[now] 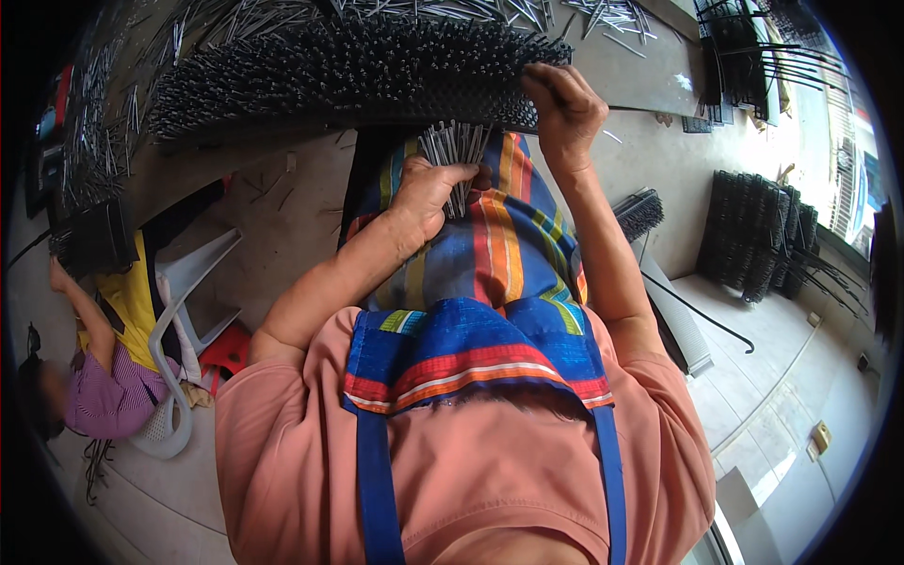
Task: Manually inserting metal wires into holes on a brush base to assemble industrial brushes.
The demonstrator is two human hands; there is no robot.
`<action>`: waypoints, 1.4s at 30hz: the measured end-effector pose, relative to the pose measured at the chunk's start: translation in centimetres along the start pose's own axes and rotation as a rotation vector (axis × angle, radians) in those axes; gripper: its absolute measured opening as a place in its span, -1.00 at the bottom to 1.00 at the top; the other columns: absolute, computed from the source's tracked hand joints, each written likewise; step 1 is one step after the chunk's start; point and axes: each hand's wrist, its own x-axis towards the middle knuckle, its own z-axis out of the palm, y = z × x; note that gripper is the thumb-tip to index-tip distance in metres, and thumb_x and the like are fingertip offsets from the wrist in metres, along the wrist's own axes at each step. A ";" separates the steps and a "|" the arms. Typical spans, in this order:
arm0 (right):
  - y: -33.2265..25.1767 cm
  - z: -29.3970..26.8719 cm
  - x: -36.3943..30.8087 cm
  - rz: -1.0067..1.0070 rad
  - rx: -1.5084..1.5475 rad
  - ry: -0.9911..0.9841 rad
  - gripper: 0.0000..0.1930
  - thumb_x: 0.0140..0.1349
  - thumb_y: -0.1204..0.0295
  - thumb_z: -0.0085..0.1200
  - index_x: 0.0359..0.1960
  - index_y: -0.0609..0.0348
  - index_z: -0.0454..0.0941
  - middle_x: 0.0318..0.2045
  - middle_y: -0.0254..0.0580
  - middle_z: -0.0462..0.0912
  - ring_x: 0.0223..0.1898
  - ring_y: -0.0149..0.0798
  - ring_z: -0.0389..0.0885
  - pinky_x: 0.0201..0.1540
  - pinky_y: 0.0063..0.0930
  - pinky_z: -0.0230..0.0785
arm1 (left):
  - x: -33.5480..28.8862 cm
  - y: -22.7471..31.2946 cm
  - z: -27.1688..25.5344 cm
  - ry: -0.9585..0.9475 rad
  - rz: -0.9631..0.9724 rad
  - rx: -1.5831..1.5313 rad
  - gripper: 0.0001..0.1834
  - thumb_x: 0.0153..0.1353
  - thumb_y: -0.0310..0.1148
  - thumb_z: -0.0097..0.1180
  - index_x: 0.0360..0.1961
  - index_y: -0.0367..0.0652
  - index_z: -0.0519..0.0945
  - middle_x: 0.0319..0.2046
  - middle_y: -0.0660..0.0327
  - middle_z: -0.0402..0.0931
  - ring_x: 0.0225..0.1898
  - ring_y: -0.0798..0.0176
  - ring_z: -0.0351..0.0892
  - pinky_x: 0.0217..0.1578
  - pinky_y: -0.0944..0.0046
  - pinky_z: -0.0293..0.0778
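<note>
My left hand (428, 188) is closed around a bundle of thin grey metal pins (455, 151), held upright just under the edge of a wide black board (348, 75) bristling with many such pins. At the board's right end, my right hand (563, 104) grips its near edge, fingers curled over it. A striped, multicoloured apron (490, 273) covers my lap beneath both hands.
Loose pins (527, 14) lie scattered on the grey table (650, 75) beyond the board. Another person in a yellow top (132, 301) sits at the left on a white plastic chair (174, 311). Black spiked boards (753, 235) stand stacked on the floor at the right.
</note>
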 end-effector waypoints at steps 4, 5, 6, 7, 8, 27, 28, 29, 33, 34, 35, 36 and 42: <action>0.4 0.1 -0.3 -0.073 -0.164 -0.091 -0.86 0.00 0.59 0.29 -0.36 0.25 0.67 -0.50 -0.24 0.63 -0.49 -0.41 0.58 -0.40 -0.59 0.39 | 0.6 -0.1 -0.1 0.013 -0.022 -0.050 -0.80 0.02 -0.74 0.13 -0.32 -0.33 0.65 -0.35 0.08 0.67 -0.40 0.19 0.70 -0.31 0.25 0.64; 0.3 0.2 -0.3 -0.046 -0.223 -0.093 -0.89 0.01 0.56 0.29 -0.37 0.23 0.67 -0.51 -0.22 0.63 -0.49 -0.40 0.58 -0.41 -0.59 0.39 | 0.7 0.1 0.0 0.038 -0.021 -0.085 -0.77 0.02 -0.75 0.13 -0.28 -0.32 0.64 -0.34 0.09 0.67 -0.41 0.19 0.70 -0.32 0.25 0.65; 0.2 0.1 -0.5 -0.046 -0.223 -0.095 -0.89 0.01 0.56 0.29 -0.37 0.23 0.67 -0.51 -0.22 0.63 -0.49 -0.40 0.58 -0.41 -0.59 0.39 | 0.7 0.2 0.0 0.039 -0.021 -0.087 -0.77 0.02 -0.75 0.13 -0.28 -0.32 0.64 -0.34 0.09 0.67 -0.41 0.19 0.70 -0.32 0.25 0.65; 0.0 -0.2 -0.9 -0.015 -0.195 -0.113 -0.90 0.04 0.54 0.28 -0.39 0.25 0.66 -0.54 -0.24 0.62 -0.49 -0.42 0.58 -0.42 -0.58 0.39 | 0.7 0.3 0.1 0.013 -0.024 -0.127 -0.75 0.02 -0.74 0.14 -0.24 -0.30 0.63 -0.34 0.10 0.66 -0.41 0.19 0.70 -0.32 0.26 0.65; -0.2 -0.5 -1.3 0.017 -0.167 -0.128 -0.91 0.06 0.52 0.28 -0.40 0.26 0.66 -0.57 -0.26 0.61 -0.50 -0.44 0.57 -0.43 -0.58 0.39 | 0.5 0.6 0.5 -0.014 -0.028 -0.164 -0.72 0.03 -0.74 0.14 -0.21 -0.28 0.62 -0.33 0.10 0.66 -0.41 0.20 0.70 -0.32 0.26 0.66; -3.5 5.6 0.4 -0.036 0.335 -0.096 -0.88 0.01 0.72 0.23 -0.39 0.33 0.63 -0.43 -0.30 0.61 -0.40 -0.51 0.55 -0.31 -0.68 0.38 | -2.4 1.3 -2.7 0.085 -0.008 -0.085 -0.79 0.17 -0.60 0.12 -0.15 -0.29 0.61 -0.34 0.07 0.67 -0.33 0.14 0.71 -0.35 0.21 0.63; -3.6 5.7 0.5 -0.038 0.337 -0.099 -0.88 0.01 0.72 0.23 -0.39 0.33 0.63 -0.43 -0.30 0.61 -0.40 -0.51 0.55 -0.31 -0.68 0.38 | -2.4 1.4 -2.8 0.086 -0.006 -0.088 -0.79 0.17 -0.60 0.12 -0.15 -0.29 0.61 -0.34 0.07 0.67 -0.33 0.14 0.71 -0.35 0.21 0.63; -3.7 5.7 0.4 -0.058 0.310 -0.115 -0.88 0.01 0.71 0.23 -0.39 0.33 0.63 -0.44 -0.27 0.61 -0.41 -0.48 0.56 -0.32 -0.65 0.39 | -2.5 1.5 -2.7 0.091 -0.013 -0.100 -0.78 0.16 -0.62 0.11 -0.14 -0.30 0.61 -0.33 0.06 0.67 -0.33 0.14 0.71 -0.34 0.21 0.63; -4.1 6.0 0.3 -0.180 0.196 -0.154 -0.87 0.00 0.66 0.26 -0.38 0.29 0.65 -0.46 -0.21 0.63 -0.44 -0.40 0.60 -0.35 -0.59 0.43 | -2.4 1.6 -2.5 0.088 0.001 -0.165 -0.79 0.08 -0.70 0.12 -0.21 -0.40 0.60 -0.35 -0.04 0.66 -0.38 0.10 0.70 -0.35 0.18 0.66; -4.0 6.2 0.2 -0.181 0.197 -0.156 -0.87 0.00 0.66 0.26 -0.38 0.29 0.65 -0.46 -0.21 0.63 -0.44 -0.40 0.60 -0.35 -0.59 0.43 | -2.3 1.6 -2.5 0.089 0.002 -0.167 -0.79 0.08 -0.70 0.12 -0.21 -0.40 0.60 -0.35 -0.04 0.66 -0.38 0.10 0.70 -0.35 0.18 0.66; -3.9 6.4 0.1 -0.167 0.063 -0.184 -0.87 0.00 0.62 0.27 -0.37 0.26 0.65 -0.46 -0.21 0.63 -0.45 -0.36 0.62 -0.37 -0.57 0.43 | -2.1 1.5 -2.5 0.085 -0.009 -0.165 -0.78 0.11 -0.69 0.11 -0.18 -0.38 0.59 -0.34 -0.01 0.66 -0.36 0.10 0.70 -0.32 0.19 0.66; -3.9 6.6 0.1 -0.153 -0.071 -0.211 -0.87 -0.01 0.59 0.29 -0.37 0.23 0.66 -0.47 -0.21 0.63 -0.47 -0.33 0.63 -0.38 -0.55 0.44 | -1.9 1.5 -2.6 0.082 -0.020 -0.164 -0.77 0.14 -0.68 0.10 -0.15 -0.36 0.58 -0.34 0.02 0.65 -0.34 0.11 0.70 -0.30 0.21 0.65; -4.0 6.3 0.0 -0.200 -0.191 -0.206 -0.89 0.04 0.45 0.29 -0.38 0.13 0.68 -0.47 -0.22 0.62 -0.50 -0.22 0.63 -0.42 -0.47 0.44 | -1.0 1.0 -3.2 0.077 -0.047 -0.308 -0.74 0.10 -0.66 0.15 -0.14 -0.36 0.58 -0.35 0.00 0.66 -0.38 0.12 0.70 -0.38 0.21 0.64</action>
